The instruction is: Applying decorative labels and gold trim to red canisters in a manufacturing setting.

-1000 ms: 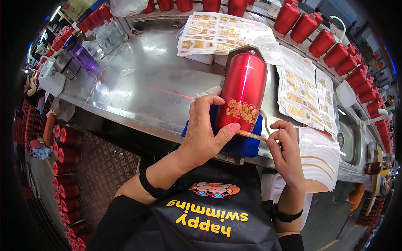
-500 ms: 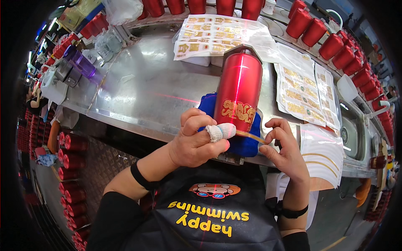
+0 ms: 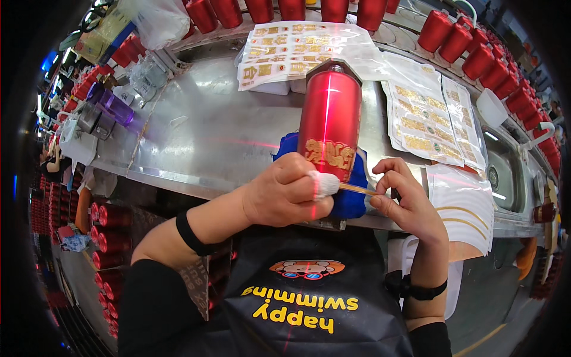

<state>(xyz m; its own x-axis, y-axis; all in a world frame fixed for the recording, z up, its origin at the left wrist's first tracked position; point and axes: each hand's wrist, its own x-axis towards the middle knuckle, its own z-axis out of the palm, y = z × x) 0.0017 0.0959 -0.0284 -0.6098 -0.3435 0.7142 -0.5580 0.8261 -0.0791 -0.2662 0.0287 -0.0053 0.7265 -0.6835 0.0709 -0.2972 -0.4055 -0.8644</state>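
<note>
A shiny red bottle (image 3: pixel 330 116) lies with its near end toward me, a gold ornamental pattern (image 3: pixel 331 156) near that end. Beneath it is a blue cloth (image 3: pixel 351 202). A narrow gold strip (image 3: pixel 357 188) stretches between my hands along the bottle's near end. My left hand (image 3: pixel 294 190), with a white finger cover (image 3: pixel 325 185), is closed against the near left edge, at the strip's left end; its fingertips are partly hidden. The thumb and a finger of my right hand (image 3: pixel 407 205) pinch the other end, the remaining fingers curled above.
Printed gold decal sheets (image 3: pixel 297 50) lie beyond the bottle on the metal table (image 3: pixel 202 119). More sheets (image 3: pixel 422 116) are at the right, above a sheet with gold curved bands (image 3: pixel 464 208). A sink (image 3: pixel 505 178) is far right. Red bottles (image 3: pixel 291 9) line the back.
My left fingers have curled in more, and the white-covered finger now points less outward. The strip is still held between both hands. The whole view has shifted slightly.
</note>
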